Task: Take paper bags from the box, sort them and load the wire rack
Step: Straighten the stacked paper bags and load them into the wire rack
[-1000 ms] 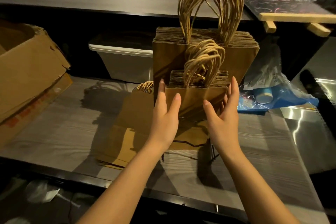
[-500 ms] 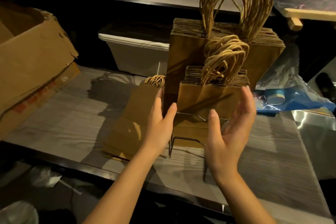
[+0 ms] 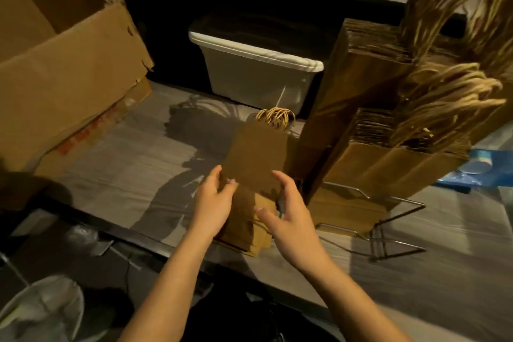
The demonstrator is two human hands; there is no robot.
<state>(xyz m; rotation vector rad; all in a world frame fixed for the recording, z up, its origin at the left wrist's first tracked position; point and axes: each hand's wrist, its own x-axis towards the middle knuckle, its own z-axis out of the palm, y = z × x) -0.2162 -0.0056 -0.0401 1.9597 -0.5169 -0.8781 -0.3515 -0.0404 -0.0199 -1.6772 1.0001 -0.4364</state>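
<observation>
As hands flank it, bag stack lies btwn.

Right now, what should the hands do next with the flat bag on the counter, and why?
Probably grip the flat bag with both hands and lift it. The left hand touches its near edge and the right hand hovers open at its right corner. The bag lies on a pile beside the wire rack, where small bags stand upright.

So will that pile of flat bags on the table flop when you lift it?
Probably bends a little: the pile of flat bags is thin folded paper. Likely light too. Bags may slide apart; the lower ones lie askew.
</observation>
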